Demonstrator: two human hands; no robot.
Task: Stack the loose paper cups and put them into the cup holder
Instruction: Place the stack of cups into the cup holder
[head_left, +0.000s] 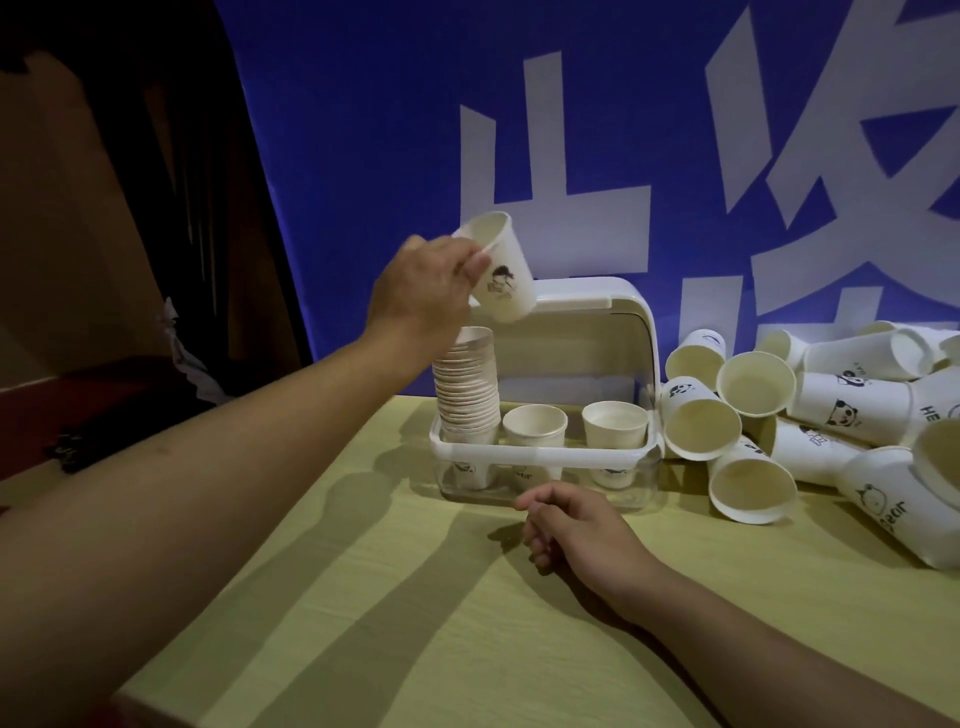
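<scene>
Cups are the whole business of the head view, the only view there is. The left hand (423, 291) pinches a single paper cup (497, 267) by its rim, tilted with its mouth up and to the left, held in the air above the tall stack of nested cups (467, 387) that stands in the left slot of the cup holder (540, 453). The held cup does not touch the stack. The holder, white with a clear lower wall and its lid (592, 312) swung up behind, also carries a short cup (535, 423) in the middle slot and another (615, 422) on the right. The right hand (574, 525) rests loosely curled on the yellow table (415, 623) just in front of the holder, grasping nothing. To the right lies a heap of loose cups (810, 421), most on their sides, some already nested in short runs. The risk, as I judge it, lies in the tilt: lowered at this angle, the cup's base could catch the top rim of the stack instead of seating inside, and a push on so tall a column might lean it or topple it out of its slot. Nothing steadies the stack, since the free hand is well apart from it.
</scene>
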